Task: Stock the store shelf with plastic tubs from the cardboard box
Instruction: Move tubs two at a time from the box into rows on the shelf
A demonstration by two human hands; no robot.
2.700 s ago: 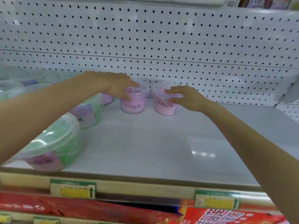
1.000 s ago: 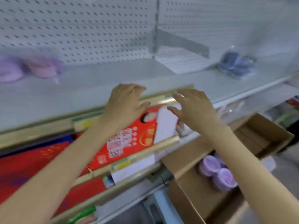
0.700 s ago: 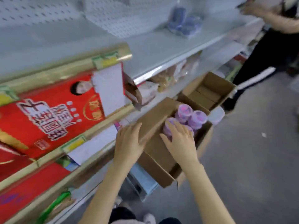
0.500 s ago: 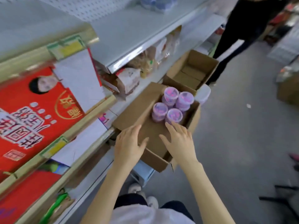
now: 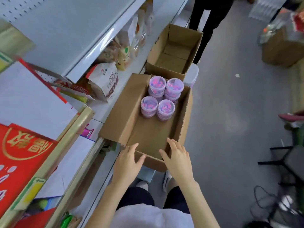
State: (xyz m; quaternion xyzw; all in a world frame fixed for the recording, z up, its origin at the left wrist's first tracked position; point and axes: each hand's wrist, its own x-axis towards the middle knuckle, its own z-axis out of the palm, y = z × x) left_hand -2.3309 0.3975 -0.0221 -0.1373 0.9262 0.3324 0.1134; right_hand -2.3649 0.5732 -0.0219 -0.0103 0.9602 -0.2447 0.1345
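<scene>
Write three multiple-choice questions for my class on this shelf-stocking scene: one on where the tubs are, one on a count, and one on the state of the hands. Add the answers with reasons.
1. Where in the cardboard box do the tubs stand?
A. At the end near the hands
B. At the far end
C. Spread over the whole floor

2. How many tub lids show from above?
A. Four
B. Two
C. Seven

3. How are the left hand and right hand?
A. Both grip tubs
B. One holds a lid
C. Both open, holding nothing

Answers:
1 B, the near part of the box floor is bare.
2 A, four round lids sit in a square cluster.
3 C, the fingers are spread over the box's near end with nothing in them.
</scene>
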